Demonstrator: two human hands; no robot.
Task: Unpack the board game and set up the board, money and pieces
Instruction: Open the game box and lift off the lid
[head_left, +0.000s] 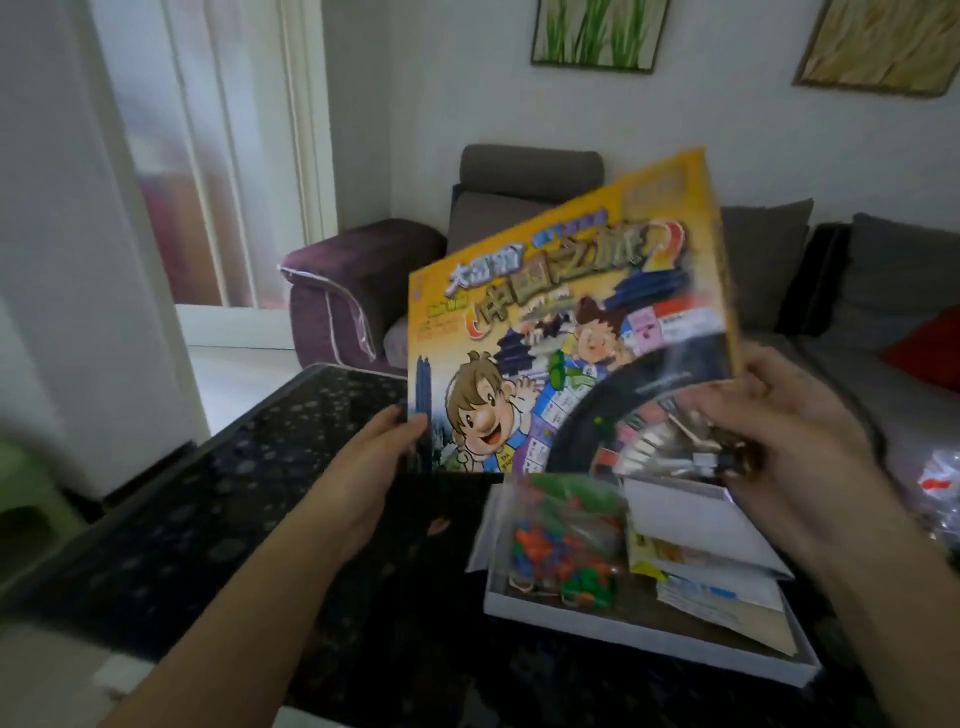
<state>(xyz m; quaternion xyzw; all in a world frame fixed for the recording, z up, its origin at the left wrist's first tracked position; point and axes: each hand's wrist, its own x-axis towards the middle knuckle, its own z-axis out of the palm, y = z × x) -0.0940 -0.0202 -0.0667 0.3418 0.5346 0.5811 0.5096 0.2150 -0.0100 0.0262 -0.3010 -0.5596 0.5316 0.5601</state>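
Head view shows our yellow box lid (566, 332) lifted off and tilted up over the open box base (644, 654), likely to clear the way to the contents. Our left hand (384, 447) pinches its lower left corner; our right hand (774, 421) grips its right edge. Below, a bag of coloured pieces (563, 545) and folded papers (711, 566) lie in the base on the dark table (208, 499). Large Chinese lettering and a "2" mark the lid; the blur hides the smaller print.

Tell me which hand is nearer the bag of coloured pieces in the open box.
Right. The right hand is just above-right of the bag of coloured pieces; the left hand is farther left.
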